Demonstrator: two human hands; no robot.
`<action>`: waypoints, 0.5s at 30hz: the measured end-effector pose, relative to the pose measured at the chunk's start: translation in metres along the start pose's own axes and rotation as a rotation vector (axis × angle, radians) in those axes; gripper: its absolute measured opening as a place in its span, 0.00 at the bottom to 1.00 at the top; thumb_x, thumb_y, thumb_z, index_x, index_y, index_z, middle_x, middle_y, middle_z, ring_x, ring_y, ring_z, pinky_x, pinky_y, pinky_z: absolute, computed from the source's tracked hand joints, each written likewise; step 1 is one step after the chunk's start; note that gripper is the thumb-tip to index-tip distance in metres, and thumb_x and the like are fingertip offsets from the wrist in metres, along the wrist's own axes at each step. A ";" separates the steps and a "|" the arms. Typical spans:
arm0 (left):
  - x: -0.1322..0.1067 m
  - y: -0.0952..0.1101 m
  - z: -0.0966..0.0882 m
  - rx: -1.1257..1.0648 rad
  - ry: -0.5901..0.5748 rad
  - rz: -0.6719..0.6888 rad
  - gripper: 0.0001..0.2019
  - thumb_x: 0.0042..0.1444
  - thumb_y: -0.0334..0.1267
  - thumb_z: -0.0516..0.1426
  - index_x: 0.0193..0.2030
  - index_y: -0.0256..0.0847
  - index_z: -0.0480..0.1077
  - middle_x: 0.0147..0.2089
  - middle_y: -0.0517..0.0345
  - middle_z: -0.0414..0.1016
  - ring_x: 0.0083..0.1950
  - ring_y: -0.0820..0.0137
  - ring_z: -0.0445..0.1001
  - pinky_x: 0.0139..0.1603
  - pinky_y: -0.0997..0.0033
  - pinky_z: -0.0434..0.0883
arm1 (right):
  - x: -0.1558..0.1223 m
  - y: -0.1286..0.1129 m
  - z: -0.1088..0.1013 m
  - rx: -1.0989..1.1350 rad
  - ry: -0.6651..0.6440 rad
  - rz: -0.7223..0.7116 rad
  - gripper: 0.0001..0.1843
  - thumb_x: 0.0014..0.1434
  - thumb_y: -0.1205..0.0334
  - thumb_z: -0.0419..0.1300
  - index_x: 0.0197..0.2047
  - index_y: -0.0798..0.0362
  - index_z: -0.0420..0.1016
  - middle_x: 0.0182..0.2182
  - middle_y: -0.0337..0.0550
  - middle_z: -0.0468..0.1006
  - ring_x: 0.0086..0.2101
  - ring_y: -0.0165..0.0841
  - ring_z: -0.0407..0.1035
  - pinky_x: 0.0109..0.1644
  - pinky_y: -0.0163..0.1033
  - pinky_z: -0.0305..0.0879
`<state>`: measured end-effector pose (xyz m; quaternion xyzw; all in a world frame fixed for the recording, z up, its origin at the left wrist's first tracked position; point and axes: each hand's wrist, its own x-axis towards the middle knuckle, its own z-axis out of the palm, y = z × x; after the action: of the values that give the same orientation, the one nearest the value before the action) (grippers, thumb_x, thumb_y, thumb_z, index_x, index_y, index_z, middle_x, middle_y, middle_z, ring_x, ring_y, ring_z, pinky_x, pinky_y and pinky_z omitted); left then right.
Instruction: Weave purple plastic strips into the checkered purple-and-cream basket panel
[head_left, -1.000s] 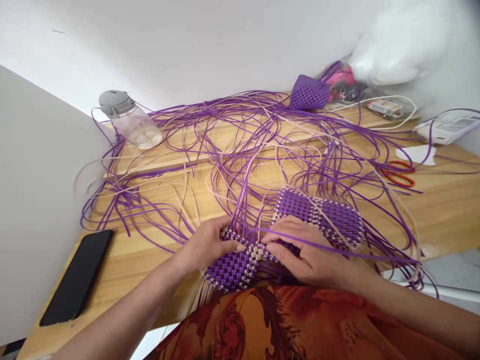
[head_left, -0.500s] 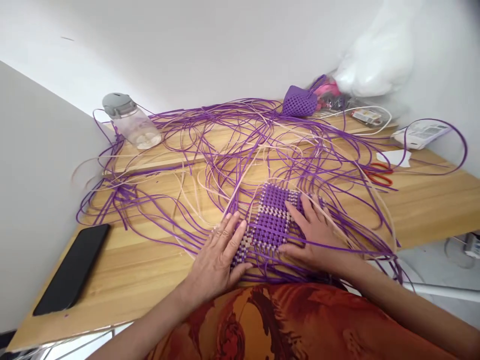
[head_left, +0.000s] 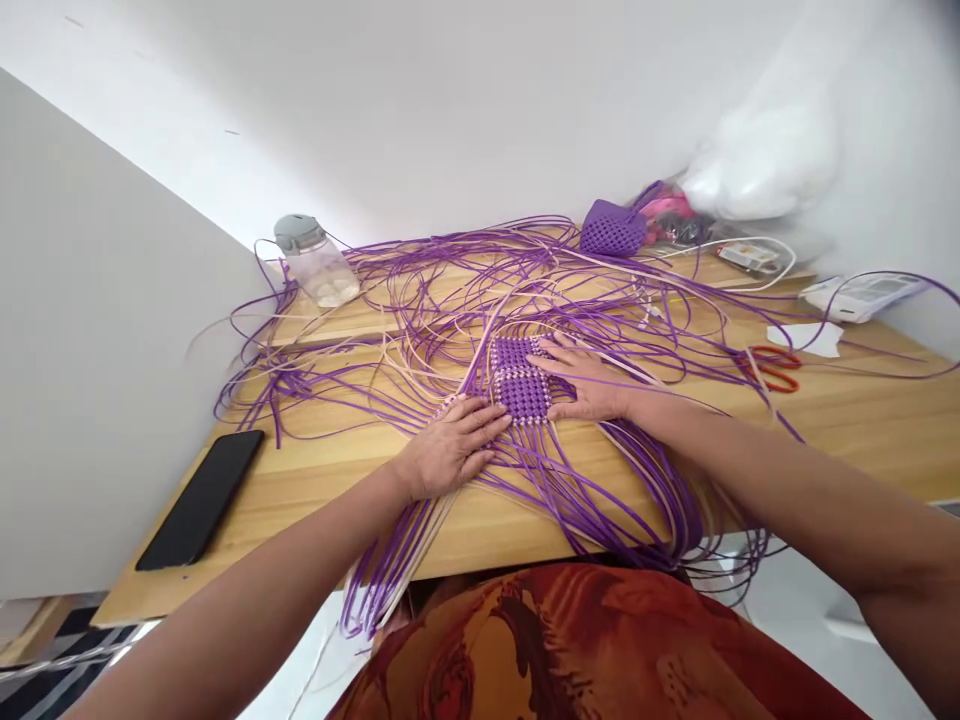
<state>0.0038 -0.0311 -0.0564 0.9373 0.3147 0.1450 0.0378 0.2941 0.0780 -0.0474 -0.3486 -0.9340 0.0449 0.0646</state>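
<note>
Panel of woven purple-and-cream cord (head_left: 523, 397) now lies farther from the table's (head_left: 315, 470) near edge, loose strands (head_left: 679, 500) trailing nearward. Left hand (head_left: 457, 450), fingers nearly together, covers its near-left corner; right hand (head_left: 589, 383), fingers apart, rests rightward: apparently flattening replaces pinching.

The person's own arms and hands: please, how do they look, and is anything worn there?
The left hand and right hand wear no gloves. The visible arms are bare: no sleeve, bracelet or watch shows. The garment below is orange-red with dark swirling patterns.
</note>
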 end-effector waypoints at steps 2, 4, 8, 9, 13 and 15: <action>0.003 -0.003 -0.001 0.018 -0.028 0.025 0.25 0.64 0.38 0.46 0.67 0.41 0.53 0.67 0.49 0.58 0.69 0.57 0.51 0.67 0.47 0.51 | -0.002 -0.006 -0.004 -0.010 0.001 0.029 0.51 0.51 0.30 0.52 0.69 0.50 0.48 0.68 0.53 0.42 0.65 0.54 0.34 0.64 0.61 0.40; 0.003 -0.003 -0.001 0.032 -0.027 0.022 0.24 0.64 0.38 0.45 0.67 0.41 0.53 0.67 0.50 0.58 0.68 0.59 0.53 0.67 0.47 0.52 | -0.014 -0.022 -0.007 -0.023 0.021 0.118 0.48 0.53 0.31 0.51 0.69 0.50 0.48 0.68 0.54 0.44 0.65 0.53 0.36 0.64 0.60 0.43; 0.002 0.002 0.000 0.056 -0.014 -0.044 0.24 0.64 0.39 0.46 0.67 0.44 0.55 0.67 0.53 0.59 0.64 0.59 0.58 0.64 0.47 0.55 | -0.070 -0.076 -0.005 -0.098 0.138 0.382 0.45 0.55 0.33 0.49 0.70 0.47 0.44 0.67 0.52 0.44 0.65 0.55 0.39 0.62 0.62 0.49; 0.002 0.004 0.000 0.060 -0.013 -0.063 0.24 0.64 0.39 0.46 0.66 0.45 0.55 0.67 0.54 0.60 0.63 0.58 0.59 0.63 0.46 0.57 | -0.088 -0.088 -0.002 -0.120 0.140 0.402 0.46 0.55 0.34 0.50 0.70 0.46 0.42 0.68 0.51 0.45 0.65 0.55 0.40 0.62 0.61 0.48; -0.001 0.010 0.000 0.065 -0.013 -0.090 0.24 0.63 0.40 0.47 0.66 0.43 0.55 0.67 0.54 0.59 0.57 0.57 0.62 0.59 0.49 0.61 | -0.153 -0.098 0.010 -0.187 0.131 0.570 0.49 0.52 0.33 0.52 0.70 0.47 0.43 0.66 0.50 0.50 0.64 0.56 0.43 0.62 0.63 0.49; -0.004 0.013 0.001 0.070 -0.018 -0.077 0.25 0.63 0.40 0.47 0.67 0.42 0.55 0.67 0.54 0.59 0.56 0.58 0.62 0.60 0.50 0.61 | -0.172 -0.081 0.012 -0.191 0.100 0.657 0.45 0.55 0.36 0.49 0.70 0.49 0.45 0.65 0.51 0.53 0.64 0.54 0.45 0.61 0.61 0.53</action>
<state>0.0091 -0.0438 -0.0561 0.9265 0.3549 0.1240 0.0132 0.3692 -0.0966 -0.0639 -0.6369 -0.7675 -0.0414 0.0596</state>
